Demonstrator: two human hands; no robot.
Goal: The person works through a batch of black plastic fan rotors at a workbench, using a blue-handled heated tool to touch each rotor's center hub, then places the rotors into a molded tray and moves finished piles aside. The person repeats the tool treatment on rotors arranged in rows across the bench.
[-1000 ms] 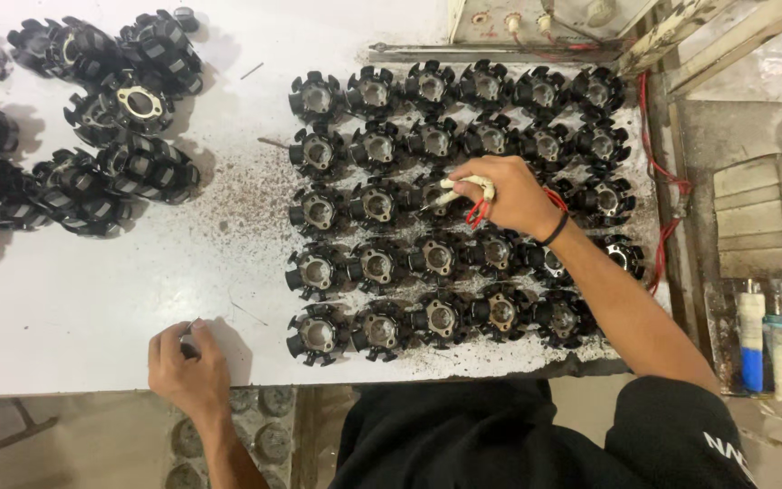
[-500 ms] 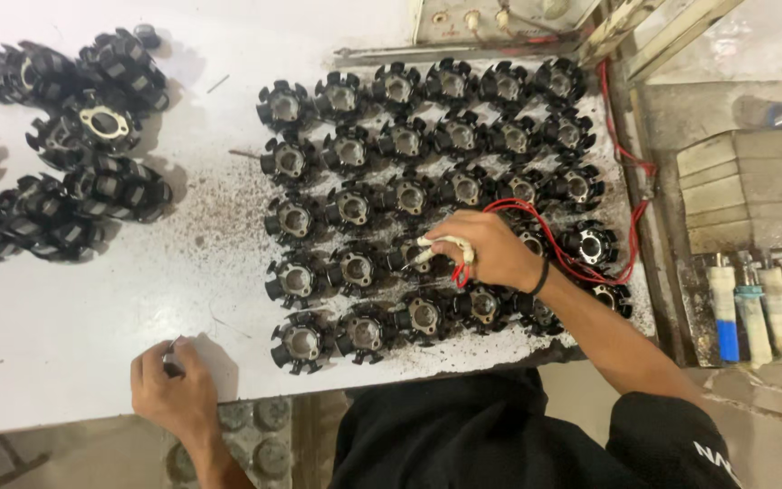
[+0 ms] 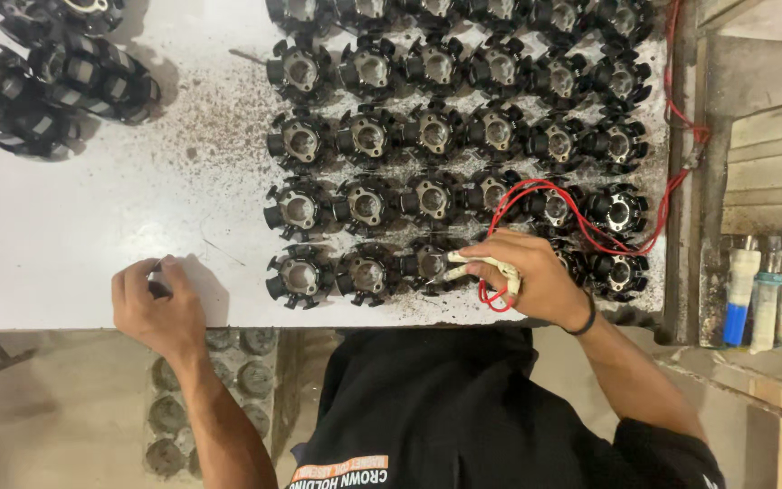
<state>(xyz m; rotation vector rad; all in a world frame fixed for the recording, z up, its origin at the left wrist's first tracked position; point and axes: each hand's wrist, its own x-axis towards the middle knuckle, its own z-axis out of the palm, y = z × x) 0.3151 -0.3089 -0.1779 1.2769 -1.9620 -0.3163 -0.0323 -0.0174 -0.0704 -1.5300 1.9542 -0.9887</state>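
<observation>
The right hand (image 3: 527,276) was closed around a slim pale probe (image 3: 477,264) with red wires (image 3: 581,217) trailing from it, the fingers pinching it near the front edge of the white table (image 3: 92,244). The probe's long axis ran roughly from three o'clock to nine o'clock, its tip pointing toward nine o'clock and sitting at or just above a black toothed stator (image 3: 427,264) in the nearest row. That stator lay directly at nine o'clock from the grip, touching or almost touching the tip; contact could not be told for certain. Two more stators (image 3: 368,272) of the same row continued farther toward nine o'clock, so the line of parts ran along the probe's own axis. The wires looped up toward one o'clock, over the next row, and off toward the table's right side.

The left hand (image 3: 156,303) was well apart at nine o'clock, curled loosely at the table's edge over something small and dark; whether it was actually gripped could not be made out. The right hand was plainly the nearer to the rows. A separate cluster of stacked stators (image 3: 56,81) lay at eleven o'clock.
</observation>
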